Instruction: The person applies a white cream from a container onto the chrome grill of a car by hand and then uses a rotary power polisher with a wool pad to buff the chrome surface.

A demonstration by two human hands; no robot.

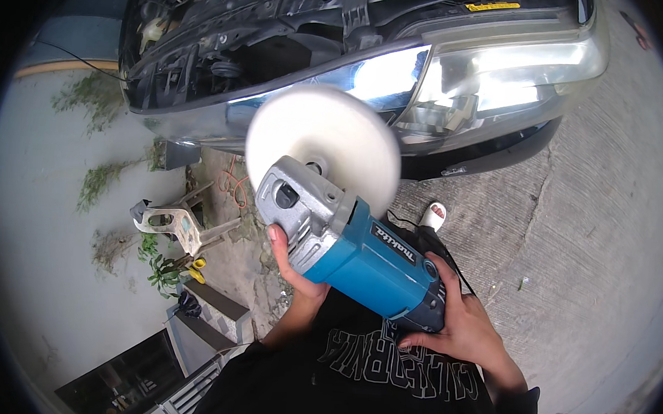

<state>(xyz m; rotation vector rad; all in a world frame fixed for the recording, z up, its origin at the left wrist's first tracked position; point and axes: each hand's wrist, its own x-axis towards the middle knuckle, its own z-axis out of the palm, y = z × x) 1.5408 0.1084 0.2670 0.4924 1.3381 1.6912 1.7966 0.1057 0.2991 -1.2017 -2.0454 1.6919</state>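
A blue and silver power polisher is held in both my hands in front of the car. Its round white pad has a smeared rim, as if spinning. My left hand wraps the silver head from below, the thumb along its side; its other fingers are hidden. My right hand grips the dark rear end of the body. Beyond the pad runs the car's glossy front panel, with a clear headlight to its right. The pad overlaps the panel in view; I cannot tell whether they touch.
The engine bay lies exposed behind the panel. A dark power cord hangs near my right hand. On the left are a plastic chair, an orange cord, a leafy plant and a pale wall. Grooved concrete spreads right.
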